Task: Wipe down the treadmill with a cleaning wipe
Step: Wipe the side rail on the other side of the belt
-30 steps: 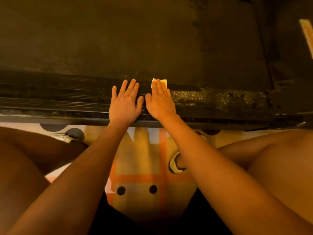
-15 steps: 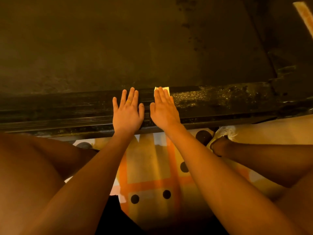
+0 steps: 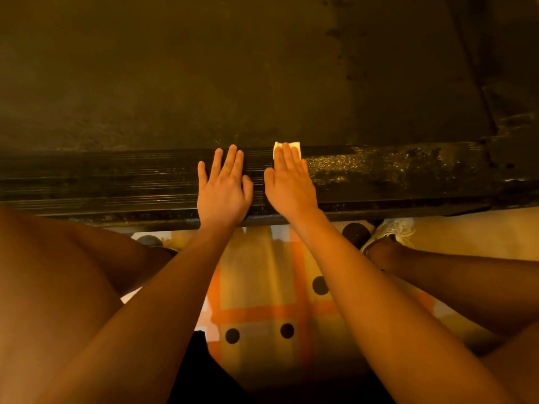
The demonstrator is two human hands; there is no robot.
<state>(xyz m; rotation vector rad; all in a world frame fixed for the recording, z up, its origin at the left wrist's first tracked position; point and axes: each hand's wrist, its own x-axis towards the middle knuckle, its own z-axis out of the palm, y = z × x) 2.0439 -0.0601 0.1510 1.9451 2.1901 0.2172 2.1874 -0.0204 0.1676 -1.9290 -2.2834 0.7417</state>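
Mid-frame, the right hand (image 3: 291, 185) pins the wipe (image 3: 295, 146) to the treadmill rail (image 3: 116, 182) under straight, closed fingers (image 3: 287, 160), with the left hand (image 3: 223, 193) flat beside it, so the unpinched wipe may slip on the grit (image 3: 379, 167) at right.

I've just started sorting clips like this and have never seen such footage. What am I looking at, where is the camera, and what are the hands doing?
There is no machine here. A person wears a wide-angle camera on the head, so the picture looks down over their own arms and bare legs. In front of them is a treadmill. The broad dark area is its belt, and the ribbed black strip nearer them is its side rail. The left hand lies flat on the rail and holds nothing. The right hand is also flat, pressing a pale cleaning wipe onto the rail. Only the wipe's far edge shows past the fingertips. Right of it, the rail looks speckled. Below are an orange-striped dotted mat and a light shoe.
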